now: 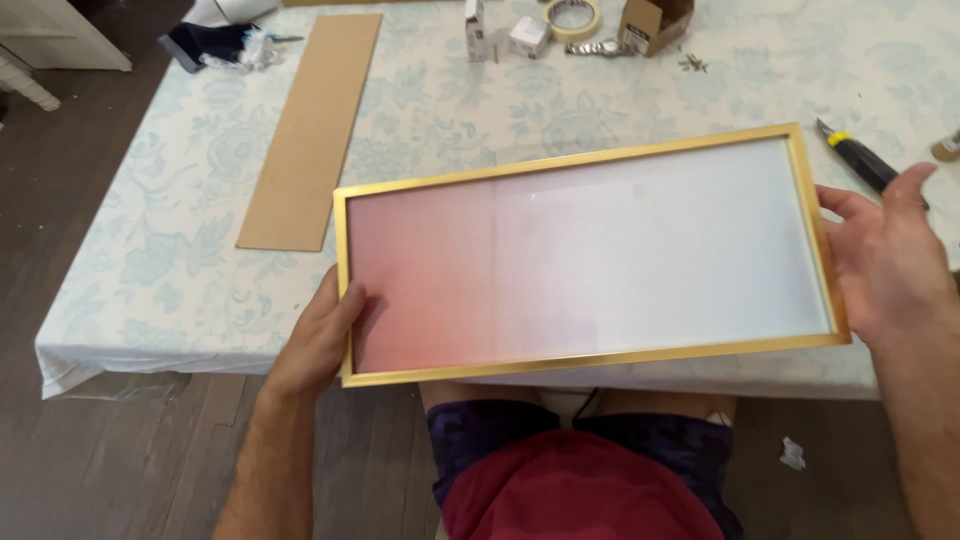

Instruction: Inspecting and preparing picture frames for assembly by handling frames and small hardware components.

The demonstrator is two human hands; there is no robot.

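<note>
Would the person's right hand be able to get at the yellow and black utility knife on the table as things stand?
Probably yes. The knife lies on the tablecloth just beyond the right hand, nothing between them. But that hand supports one end of the gold frame, the left hand the other, so it would have to let go.

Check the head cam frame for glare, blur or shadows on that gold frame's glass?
Head view: the gold picture frame shows a soft pink-to-white sheen across its glass, hiding whatever lies behind it; a faint vertical seam in the reflection. Left hand and right hand look sharp, no motion blur. Lighting is even and diffuse; the cardboard strip casts almost no shadow on the tablecloth.
</note>
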